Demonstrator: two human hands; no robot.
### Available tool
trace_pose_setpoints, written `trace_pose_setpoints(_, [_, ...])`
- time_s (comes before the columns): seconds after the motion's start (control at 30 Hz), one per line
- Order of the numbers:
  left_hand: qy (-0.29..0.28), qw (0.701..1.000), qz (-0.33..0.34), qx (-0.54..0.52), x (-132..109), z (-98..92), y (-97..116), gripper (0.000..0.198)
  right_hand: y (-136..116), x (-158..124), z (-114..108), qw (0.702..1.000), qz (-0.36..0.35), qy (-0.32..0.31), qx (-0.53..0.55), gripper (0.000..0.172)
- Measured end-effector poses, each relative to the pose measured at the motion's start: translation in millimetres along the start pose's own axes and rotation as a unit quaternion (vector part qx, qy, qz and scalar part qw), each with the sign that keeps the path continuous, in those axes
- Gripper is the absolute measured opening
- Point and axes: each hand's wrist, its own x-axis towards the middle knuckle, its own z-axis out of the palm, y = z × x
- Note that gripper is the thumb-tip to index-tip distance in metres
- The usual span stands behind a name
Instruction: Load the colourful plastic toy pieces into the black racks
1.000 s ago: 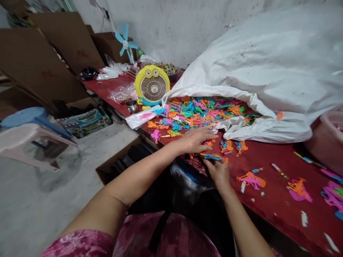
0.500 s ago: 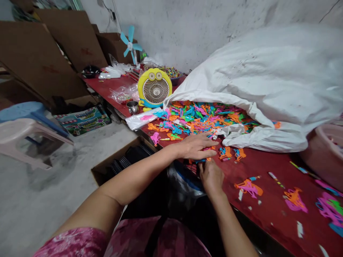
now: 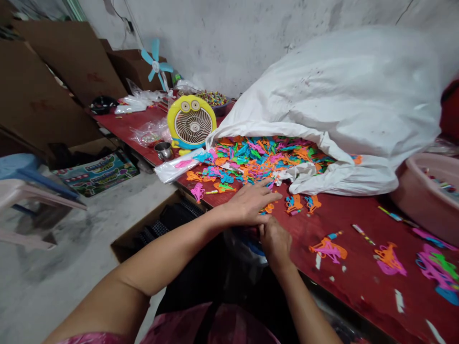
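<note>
My left hand (image 3: 251,203) reaches over the front edge of the red table (image 3: 333,215), palm down with its fingers stretched out. Small orange and blue plastic pieces (image 3: 267,209) show just under its fingers. Right below it, my right hand (image 3: 276,242) is closed at the table edge; what it grips, if anything, is hidden. Beyond my hands, a heap of colourful plastic toy pieces (image 3: 258,155) spills from the mouth of a large white sack (image 3: 333,100). Two small orange and blue bundles (image 3: 294,204) lie right of my left hand.
A yellow fan (image 3: 191,122), a metal cup (image 3: 164,151) and plastic bags (image 3: 177,165) stand or lie left of the heap. The pink tub (image 3: 426,200) is at the right. An open carton (image 3: 124,248) sits below the table edge, near stools (image 3: 32,196).
The view has shifted, so the table items sit further left. My right hand has come up close against my left hand, and the dark grid once visible between them is now mostly covered.
</note>
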Motion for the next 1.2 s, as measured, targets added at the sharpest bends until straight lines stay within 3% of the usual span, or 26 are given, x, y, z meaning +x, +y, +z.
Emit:
trace_pose_setpoints(0.17, [-0.03,1.0,0.004,0.007,4,1.1,-3,0.056,5,2,6,0.999,-0.008,-0.015,0.044,0.021])
trace_pose_setpoints(0.4, [-0.011,1.0,0.016,-0.003,-1,-1.5,-6,0.058,7,5,-1,0.991,-0.013,-0.033,0.132,0.026])
trace_pose_setpoints(0.53, [-0.018,1.0,0.009,0.002,-2,-5.4,-5,0.062,26,4,1,0.973,-0.036,-0.026,0.228,0.027])
trace_pose_setpoints(0.67, [-0.032,0.999,0.02,0.006,0,-8.2,-7,0.076,53,-1,8,0.953,-0.015,0.006,0.303,0.03])
trace_pose_setpoints(0.77, [-0.044,0.999,0.014,0.013,2,-9.3,-9,0.076,60,-4,7,0.947,-0.004,0.008,0.32,0.029])
trace_pose_setpoints(0.9, [-0.048,0.999,0.006,0.019,2,-9.8,-6,0.07,41,-4,-3,0.959,-0.037,0.011,0.281,0.027])
trace_pose_setpoints(1.0, [-0.041,0.999,0.001,0.027,0,-10.0,-2,0.067,16,0,-8,0.983,-0.036,0.007,0.183,0.024])
trace_pose_setpoints(1.1, [-0.032,0.999,-0.002,0.038,-1,-9.1,3,0.062,-1,5,-4,0.996,-0.011,-0.007,0.091,0.027])
trace_pose_setpoints(1.2, [-0.026,0.999,-0.001,0.046,0,-7.6,5,0.059,-5,7,7,0.998,-0.015,0.02,0.063,0.029])
